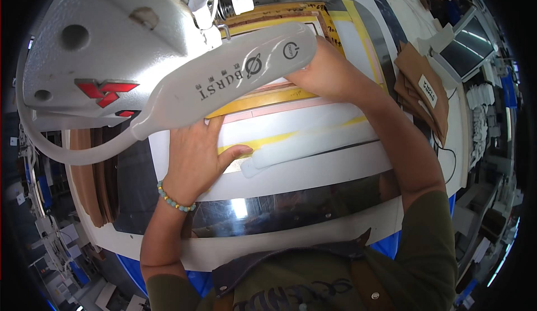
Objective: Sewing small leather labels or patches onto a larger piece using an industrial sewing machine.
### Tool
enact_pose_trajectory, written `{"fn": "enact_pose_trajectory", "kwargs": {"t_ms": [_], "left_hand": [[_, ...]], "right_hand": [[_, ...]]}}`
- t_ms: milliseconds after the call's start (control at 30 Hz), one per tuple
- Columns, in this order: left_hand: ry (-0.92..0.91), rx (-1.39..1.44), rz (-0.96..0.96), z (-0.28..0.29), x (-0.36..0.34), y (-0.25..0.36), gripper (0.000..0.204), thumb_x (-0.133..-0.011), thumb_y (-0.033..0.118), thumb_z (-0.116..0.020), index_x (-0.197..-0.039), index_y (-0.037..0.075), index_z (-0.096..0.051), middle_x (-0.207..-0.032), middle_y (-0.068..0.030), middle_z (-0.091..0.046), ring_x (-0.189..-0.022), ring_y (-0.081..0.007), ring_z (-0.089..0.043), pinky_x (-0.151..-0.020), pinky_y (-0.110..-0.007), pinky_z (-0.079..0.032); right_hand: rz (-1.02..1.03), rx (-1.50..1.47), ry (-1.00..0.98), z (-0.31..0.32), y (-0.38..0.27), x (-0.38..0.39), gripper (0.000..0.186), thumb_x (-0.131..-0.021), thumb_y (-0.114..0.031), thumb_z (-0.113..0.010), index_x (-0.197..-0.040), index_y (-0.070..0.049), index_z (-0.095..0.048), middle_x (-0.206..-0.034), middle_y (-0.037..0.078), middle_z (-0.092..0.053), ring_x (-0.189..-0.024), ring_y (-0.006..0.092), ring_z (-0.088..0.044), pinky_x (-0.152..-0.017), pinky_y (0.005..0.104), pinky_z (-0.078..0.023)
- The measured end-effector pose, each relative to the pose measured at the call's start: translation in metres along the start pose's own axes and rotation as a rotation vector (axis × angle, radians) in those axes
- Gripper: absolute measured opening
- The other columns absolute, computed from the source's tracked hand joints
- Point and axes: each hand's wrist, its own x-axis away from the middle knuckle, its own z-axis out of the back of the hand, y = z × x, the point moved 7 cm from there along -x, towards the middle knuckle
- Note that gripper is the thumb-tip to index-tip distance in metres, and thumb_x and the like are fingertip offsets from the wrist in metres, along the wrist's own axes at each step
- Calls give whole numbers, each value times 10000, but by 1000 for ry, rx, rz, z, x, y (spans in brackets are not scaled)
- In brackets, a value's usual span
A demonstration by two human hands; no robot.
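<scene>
The rectangular, flat, yellow plastic-looking frame seems light, stiff; hold its edges at four and eight o'clock. Left hand, right hand: fingertips hidden, cannot tell whether gripping.

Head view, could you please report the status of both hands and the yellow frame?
Left hand by lower left of yellow frame, grip unclear. Right hand by its right side, grip unclear. Pale gooseneck lamp hides part of frame.

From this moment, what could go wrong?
The lamp hides parts of the left hand and right hand, so a slip might go unseen. Both lie near the machine; fingers could be caught if it runs. The bracelet might snag on an edge.
</scene>
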Motion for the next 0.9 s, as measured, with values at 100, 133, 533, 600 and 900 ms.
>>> {"fn": "enact_pose_trajectory", "kwargs": {"t_ms": [100,133,533,600,900], "left_hand": [[4,3,-15,-1,1,-1,1088,-955,876,-297,-1610,18,-439,-1525,-297,-465,-1443,-487,-370,-1251,-606,-164],[31,30,-22,1,1,-1,1091,-952,876,-307,-1606,13,-439,-1532,-302,-455,-1453,-495,-356,-1255,-607,-156],[12,39,-29,-1,1,-2,1104,-936,885,-324,-1608,15,-429,-1510,-312,-457,-1444,-490,-352,-1243,-599,-162],[20,30,-33,-1,0,-2,1106,-936,886,-324,-1614,18,-423,-1502,-311,-460,-1435,-487,-359,-1239,-597,-167],[37,18,-40,0,1,-2,1097,-945,885,-306,-1624,30,-416,-1497,-300,-462,-1424,-478,-361,-1234,-600,-172]], "right_hand": [[-72,25,-30,4,4,0,192,-933,-77,-655,-1043,6,-788,-946,161,-787,-849,235,-743,-807,335,-572],[-60,69,-58,3,3,-1,198,-938,-78,-646,-1049,6,-787,-950,159,-789,-859,234,-744,-822,336,-572],[-73,2,17,-7,5,-2,201,-927,-75,-659,-1043,1,-805,-949,176,-794,-882,241,-769,-828,343,-596],[-75,1,26,-10,4,-2,197,-922,-71,-663,-1035,1,-808,-948,180,-794,-884,243,-774,-824,345,-602],[-49,55,120,-11,0,-3,200,-910,-91,-677,-1026,-5,-816,-954,200,-792,-893,261,-779,-840,350,-607]]}}
